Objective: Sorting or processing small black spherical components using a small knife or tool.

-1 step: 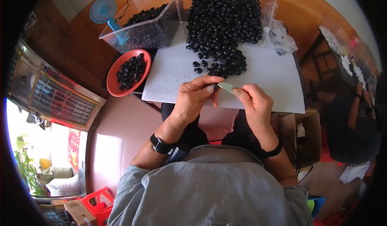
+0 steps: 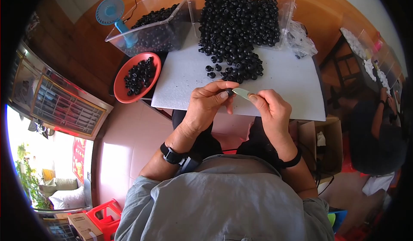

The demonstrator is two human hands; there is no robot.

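Over the near edge of the table, my left hand (image 2: 208, 102) pinches a small black rounded part (image 2: 229, 92) between thumb and fingers. A thin, pale green flat blade (image 2: 241, 93) is gripped in my right hand (image 2: 273, 107), and its tip meets the black part. The blade's other end is hidden in my fingers. Just beyond my hands, a large heap of similar black knobbed, hollow parts (image 2: 241, 26) spills from a clear plastic bin (image 2: 289, 15) lying open toward me. A few of them lie loose beside the heap.
An orange-red bowl (image 2: 118, 86) of black parts stands left of the white tabletop (image 2: 176, 79). Behind it are another clear bin (image 2: 172, 39) and a blue fan (image 2: 110, 12). A plastic bag (image 2: 301, 36) lies at right. A cardboard box (image 2: 333, 142) and another person (image 2: 378, 129) are farther right.
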